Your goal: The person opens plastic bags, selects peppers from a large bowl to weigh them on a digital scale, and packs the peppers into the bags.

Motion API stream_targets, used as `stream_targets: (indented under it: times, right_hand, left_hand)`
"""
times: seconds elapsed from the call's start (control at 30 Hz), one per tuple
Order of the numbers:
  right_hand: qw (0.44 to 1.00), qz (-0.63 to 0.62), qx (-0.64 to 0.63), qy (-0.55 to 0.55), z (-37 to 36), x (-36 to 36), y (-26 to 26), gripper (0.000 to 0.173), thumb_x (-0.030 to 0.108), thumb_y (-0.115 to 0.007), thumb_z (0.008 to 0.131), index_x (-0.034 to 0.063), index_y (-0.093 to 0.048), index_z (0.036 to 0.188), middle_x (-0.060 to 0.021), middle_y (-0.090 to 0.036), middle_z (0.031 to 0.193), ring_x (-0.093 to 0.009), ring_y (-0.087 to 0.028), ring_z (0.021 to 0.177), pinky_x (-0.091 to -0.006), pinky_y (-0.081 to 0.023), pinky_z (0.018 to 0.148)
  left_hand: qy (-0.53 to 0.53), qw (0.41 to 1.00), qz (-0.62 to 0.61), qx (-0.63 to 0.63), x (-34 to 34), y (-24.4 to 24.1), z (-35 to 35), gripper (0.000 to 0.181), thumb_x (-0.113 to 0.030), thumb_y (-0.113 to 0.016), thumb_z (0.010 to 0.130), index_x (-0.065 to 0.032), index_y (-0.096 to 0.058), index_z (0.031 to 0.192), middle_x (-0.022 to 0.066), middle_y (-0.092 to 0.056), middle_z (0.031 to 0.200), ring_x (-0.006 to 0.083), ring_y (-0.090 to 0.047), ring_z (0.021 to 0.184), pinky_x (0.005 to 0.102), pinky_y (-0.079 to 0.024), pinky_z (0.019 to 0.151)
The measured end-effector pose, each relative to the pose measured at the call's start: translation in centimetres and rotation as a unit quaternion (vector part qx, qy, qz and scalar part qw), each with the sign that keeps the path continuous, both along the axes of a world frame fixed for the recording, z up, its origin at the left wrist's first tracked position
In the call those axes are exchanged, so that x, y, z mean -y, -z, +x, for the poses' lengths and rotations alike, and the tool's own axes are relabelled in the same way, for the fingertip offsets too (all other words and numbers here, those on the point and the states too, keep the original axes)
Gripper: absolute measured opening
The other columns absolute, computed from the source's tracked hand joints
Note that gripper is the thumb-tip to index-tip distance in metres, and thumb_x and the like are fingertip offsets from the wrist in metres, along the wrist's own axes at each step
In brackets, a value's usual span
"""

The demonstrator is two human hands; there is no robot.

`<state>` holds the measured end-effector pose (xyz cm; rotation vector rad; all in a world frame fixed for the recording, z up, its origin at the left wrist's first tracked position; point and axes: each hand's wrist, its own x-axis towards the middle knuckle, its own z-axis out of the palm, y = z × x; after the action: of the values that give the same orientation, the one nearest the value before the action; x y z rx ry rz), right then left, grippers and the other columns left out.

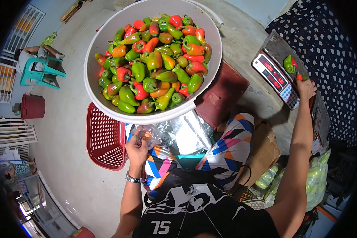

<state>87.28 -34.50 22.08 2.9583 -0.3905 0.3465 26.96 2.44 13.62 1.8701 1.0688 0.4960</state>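
My left hand [136, 151] pinches a crumpled clear plastic bag [152, 136] above my left knee. To the right, my right hand [305, 88] reaches onto the platform of a digital scale [269, 61]. Its fingers are around a small red pepper [299, 77] with some green beside it; the palm hides part of the grip. A green pepper [289, 65] lies on the platform against a red one [294, 62]. In front of me, a large white basin [92, 86] holds a heap of green, red and orange peppers [154, 64].
A red perforated basket [105, 142] stands left of my legs. Clear plastic bags [190, 134] lie between my knees. Beyond my right knee are a cardboard box [263, 148] and bagged green produce [318, 175]. At far left, a person sits on a teal plastic chair [32, 70].
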Motion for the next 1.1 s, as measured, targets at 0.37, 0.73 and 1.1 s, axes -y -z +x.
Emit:
stream_targets:
  times: [0.37, 0.73, 1.1]
  right_hand:
    - [0.698, 0.56, -0.153, -0.419, -18.2, -20.9, -4.2, 0.027, 0.027, -0.075, 0.086, 0.002, -0.075, 0.096, -0.0046, -0.069, 0.097, -0.014, -0.063, 0.089, -0.0298, -0.049, 0.084]
    - [0.735, 0.241, -0.154, -0.615, -25.9, -37.7, 0.7, 0.047, 0.025, -0.074, 0.081, -0.0003, -0.061, 0.117, -0.0235, -0.069, 0.106, -0.04, -0.066, 0.104, -0.046, -0.051, 0.094]
    - [0.7, 0.589, 0.148, -0.376, -15.7, -21.8, -1.9, 0.036, 0.013, -0.078, 0.081, 0.003, -0.062, 0.113, -0.012, -0.072, 0.097, -0.02, -0.07, 0.082, -0.0318, -0.056, 0.074]
  left_hand:
    - [0.005, 0.999, -0.004, 0.04, -0.1, 0.3, 0.0, 0.052, 0.008, -0.055, 0.081, 0.0002, -0.063, 0.131, 0.011, -0.072, 0.088, 0.0071, -0.057, 0.068, 0.0238, -0.049, 0.063]
    - [-0.01, 0.999, 0.025, 0.036, 0.2, -0.6, -0.3, 0.057, 0.008, -0.054, 0.081, -0.003, -0.06, 0.136, 0.0141, -0.074, 0.098, 0.0137, -0.067, 0.08, 0.0283, -0.053, 0.072]
    - [-0.012, 0.997, -0.02, 0.079, 0.1, -0.1, 0.0, 0.053, 0.01, -0.051, 0.083, -0.0012, -0.062, 0.134, 0.0138, -0.074, 0.104, 0.0122, -0.066, 0.087, 0.0274, -0.052, 0.077]
